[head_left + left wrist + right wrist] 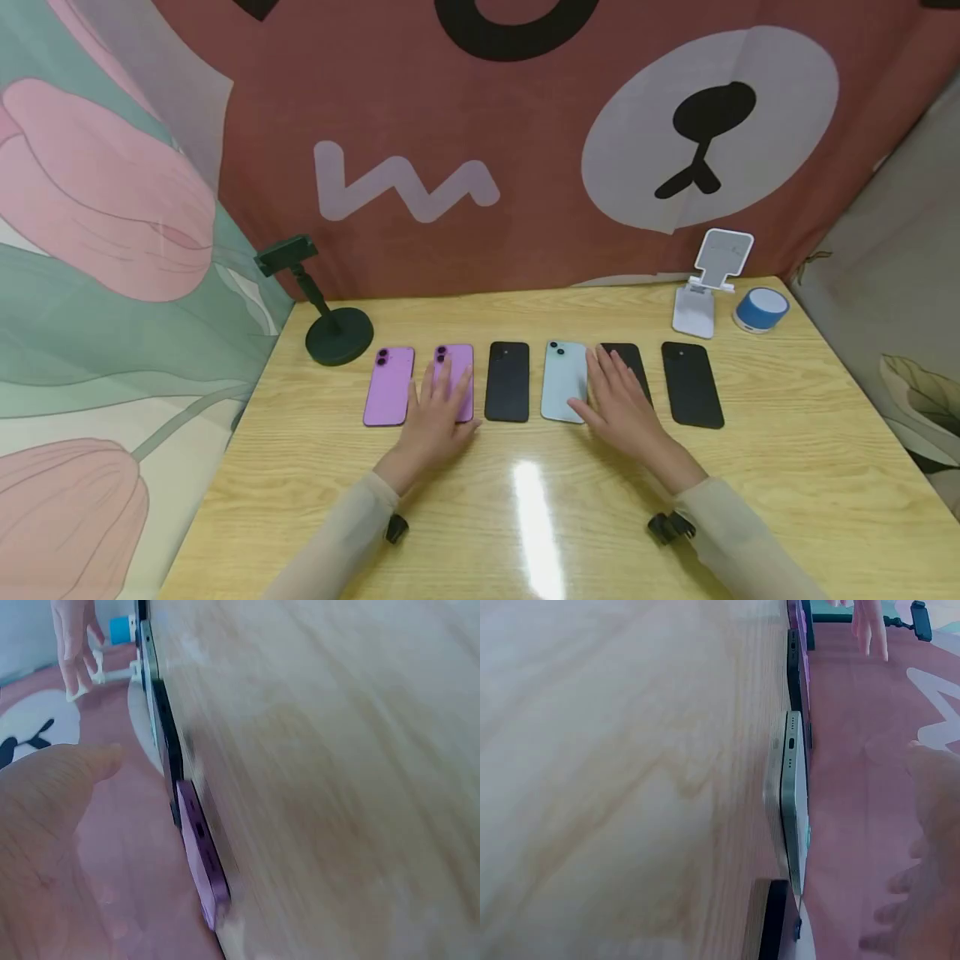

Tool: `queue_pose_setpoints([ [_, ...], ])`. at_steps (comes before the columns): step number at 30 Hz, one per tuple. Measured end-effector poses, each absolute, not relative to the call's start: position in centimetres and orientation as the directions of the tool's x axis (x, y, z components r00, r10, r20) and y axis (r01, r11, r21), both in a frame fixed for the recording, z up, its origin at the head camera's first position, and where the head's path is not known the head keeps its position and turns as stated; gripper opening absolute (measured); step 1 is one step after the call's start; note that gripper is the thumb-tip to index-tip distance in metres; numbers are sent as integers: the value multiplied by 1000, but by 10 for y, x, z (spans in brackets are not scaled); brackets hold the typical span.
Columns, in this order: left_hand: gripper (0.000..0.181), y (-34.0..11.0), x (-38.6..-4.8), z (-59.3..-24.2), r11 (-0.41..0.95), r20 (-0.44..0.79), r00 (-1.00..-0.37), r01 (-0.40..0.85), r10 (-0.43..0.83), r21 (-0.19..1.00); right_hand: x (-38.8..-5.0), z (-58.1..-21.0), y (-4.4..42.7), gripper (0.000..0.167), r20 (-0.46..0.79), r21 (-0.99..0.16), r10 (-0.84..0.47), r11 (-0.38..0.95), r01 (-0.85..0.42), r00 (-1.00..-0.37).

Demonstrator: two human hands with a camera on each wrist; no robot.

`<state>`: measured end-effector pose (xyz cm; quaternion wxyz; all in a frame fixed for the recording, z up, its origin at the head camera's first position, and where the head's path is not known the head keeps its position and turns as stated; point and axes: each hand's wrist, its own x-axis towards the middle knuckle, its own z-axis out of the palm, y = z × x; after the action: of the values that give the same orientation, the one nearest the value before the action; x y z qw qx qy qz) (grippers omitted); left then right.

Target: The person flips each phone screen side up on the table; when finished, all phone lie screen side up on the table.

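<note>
Six phones lie in a row, backs up. At the left is a purple phone, beside it a second purple phone, then a black phone. A light blue phone follows, then another black phone and a last black phone. My left hand is spread above the second purple phone and covers part of it; the left wrist view shows a gap between the hand and the purple phone. My right hand, fingers extended, hovers over the fifth phone, its thumb near the light blue one.
A dark phone stand with a round base is at the back left of the wooden table. A white folding stand and a blue round speaker-like cylinder stand at the back right. A printed cloth hangs behind.
</note>
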<state>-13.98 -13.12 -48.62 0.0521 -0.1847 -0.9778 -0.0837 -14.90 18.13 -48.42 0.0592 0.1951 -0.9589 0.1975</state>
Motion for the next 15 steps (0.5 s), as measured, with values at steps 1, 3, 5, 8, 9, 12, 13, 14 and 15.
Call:
queue_pose_setpoints([
  [1,84,-134,-140,-486,917,141,-929,362,341,168,-151,-484,179,83,199,-387,-354,828,-405,-914],
  [3,89,-142,-140,-484,909,163,-934,350,319,226,-156,-483,175,84,208,-449,-363,790,-418,-908],
  [5,95,-150,-139,-483,900,189,-936,340,296,273,-161,-482,171,85,203,-506,-372,752,-423,-906],
  [8,105,-165,-138,-483,890,200,-949,300,243,344,-167,-481,162,87,185,-587,-387,694,-417,-903],
  [9,108,-170,-138,-483,893,199,-954,282,223,351,-169,-480,159,88,179,-617,-395,669,-416,-901],
  [12,115,-185,-136,-483,906,184,-971,214,155,365,-177,-478,148,90,161,-693,-422,595,-406,-892],
  [13,117,-189,-136,-483,910,182,-974,195,135,366,-179,-477,144,91,157,-710,-434,575,-407,-887],
  [14,119,-194,-135,-483,914,180,-976,178,118,365,-183,-476,139,92,153,-724,-447,557,-408,-882],
  [15,121,-198,-135,-483,919,178,-978,164,105,358,-186,-476,135,93,148,-736,-460,540,-408,-875],
])
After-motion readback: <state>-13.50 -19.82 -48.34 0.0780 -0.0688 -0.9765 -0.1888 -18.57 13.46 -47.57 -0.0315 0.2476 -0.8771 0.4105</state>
